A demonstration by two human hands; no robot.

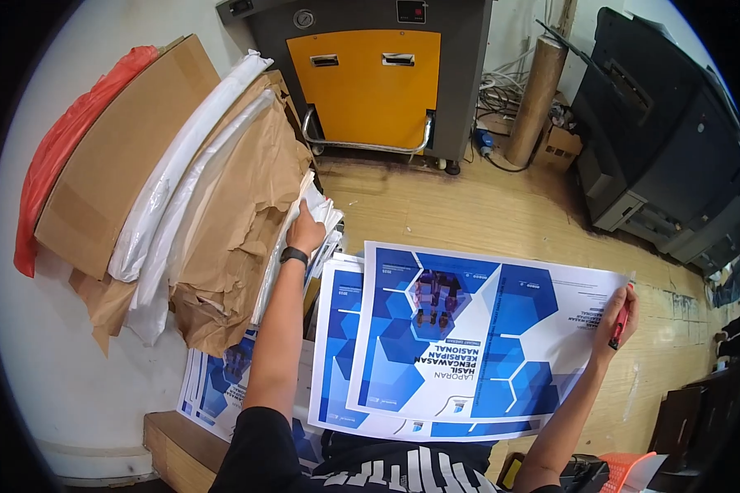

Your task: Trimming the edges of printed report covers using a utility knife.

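Observation:
My left hand [305, 228], with a dark watch band on its wrist, grips the upright edge of a bundle of white paper sheets [282, 259]; some fingers are hidden behind the paper. My right hand [621, 314] holds a red snap-off cutter knife [620, 326] at the right edge of a large printed sheet [444, 363]. Blue hexagons, a photo and upside-down writing cover this sheet. A similar printed sheet [335, 345] lies under it, offset to the left. Both sheets extend across the space in front of my body.
Brown wrapping paper [240, 179], white plastic-wrapped packs [179, 160] and a cardboard sheet [129, 154] lean on the left wall. Ahead stands a grey machine with a yellow panel [370, 92]. A cardboard tube [535, 101] and a dark machine [660, 135] stand to the right.

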